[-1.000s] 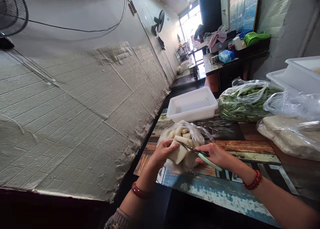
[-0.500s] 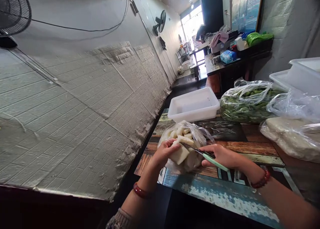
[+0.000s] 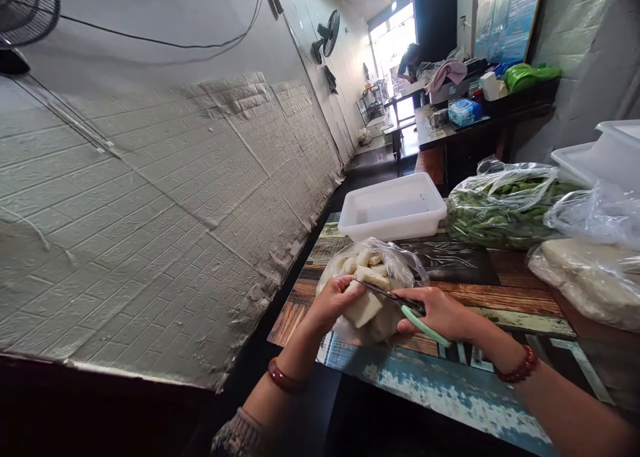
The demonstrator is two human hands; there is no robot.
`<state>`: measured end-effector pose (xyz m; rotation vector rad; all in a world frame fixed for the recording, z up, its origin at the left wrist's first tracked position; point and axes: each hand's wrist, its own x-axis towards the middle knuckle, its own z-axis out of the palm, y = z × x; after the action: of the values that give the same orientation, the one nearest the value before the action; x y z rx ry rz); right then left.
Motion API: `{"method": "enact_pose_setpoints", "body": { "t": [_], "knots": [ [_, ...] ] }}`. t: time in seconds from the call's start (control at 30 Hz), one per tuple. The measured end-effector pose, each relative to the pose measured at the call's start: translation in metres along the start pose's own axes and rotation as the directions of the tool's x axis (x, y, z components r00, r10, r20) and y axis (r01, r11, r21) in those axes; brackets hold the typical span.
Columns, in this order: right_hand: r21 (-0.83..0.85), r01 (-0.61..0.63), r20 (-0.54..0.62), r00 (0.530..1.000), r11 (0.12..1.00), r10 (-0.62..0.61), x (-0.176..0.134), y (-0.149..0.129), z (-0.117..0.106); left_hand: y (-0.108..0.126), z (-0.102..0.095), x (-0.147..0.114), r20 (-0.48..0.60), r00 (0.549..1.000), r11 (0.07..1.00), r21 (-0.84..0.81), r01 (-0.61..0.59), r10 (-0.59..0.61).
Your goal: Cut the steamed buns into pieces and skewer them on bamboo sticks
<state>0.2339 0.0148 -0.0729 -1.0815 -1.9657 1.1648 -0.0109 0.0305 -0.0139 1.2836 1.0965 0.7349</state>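
My left hand (image 3: 331, 304) is closed on a pale, flat piece of food (image 3: 367, 310), its exact kind unclear, above a clear plastic bag (image 3: 404, 260) full of similar whitish pieces (image 3: 364, 258). In my right hand (image 3: 440, 314) are scissors (image 3: 425, 328) with light green handles. Their dark blades point left and reach the upper edge of the held piece, close to my left fingers. Whether the blades are fully closed I cannot make out. The bag lies open on the wood-patterned table (image 3: 505, 297).
Behind the bag stands a white plastic tub (image 3: 393, 225). To its right are a bag of green vegetables (image 3: 505, 207), a wrapped pale slab (image 3: 585, 270) and more white tubs (image 3: 620, 154). A textured wall (image 3: 165, 244) runs along the left. Far back, a person (image 3: 409, 64) stands near another table.
The scissors have shifted slightly left and their blades lie closer to my left fingers. My left hand keeps its hold on the pale piece. The whole view has shifted a little.
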Motion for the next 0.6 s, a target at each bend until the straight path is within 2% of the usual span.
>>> {"method": "enact_pose_setpoints", "body": {
  "t": [0.2, 0.3, 0.4, 0.53, 0.6],
  "knots": [
    [-0.073, 0.084, -0.026, 0.996, 0.994, -0.087, 0.006, 0.0, 0.002, 0.001, 0.002, -0.001, -0.031, 0.999, 1.0, -0.001, 0.006, -0.006],
    [-0.113, 0.08, -0.042, 0.995, 0.99, -0.085, 0.009, 0.004, 0.004, 0.004, 0.0, -0.006, -0.056, 0.998, 1.0, 0.008, -0.01, 0.01],
    [-0.108, 0.043, -0.065, 0.997, 0.993, -0.05, 0.007, 0.006, 0.003, 0.008, -0.004, -0.015, -0.126, 0.991, 0.995, -0.09, -0.051, 0.039],
    [0.069, 0.062, -0.097, 0.994, 0.996, -0.055, -0.002, 0.002, -0.01, 0.011, -0.008, -0.028, -0.306, 0.95, 0.947, -0.283, -0.15, 0.06],
    [0.202, 0.064, -0.197, 0.98, 0.977, -0.024, -0.006, 0.003, -0.019, 0.009, -0.006, -0.031, -0.342, 0.939, 0.928, -0.334, -0.168, 0.047]
  ]
}}
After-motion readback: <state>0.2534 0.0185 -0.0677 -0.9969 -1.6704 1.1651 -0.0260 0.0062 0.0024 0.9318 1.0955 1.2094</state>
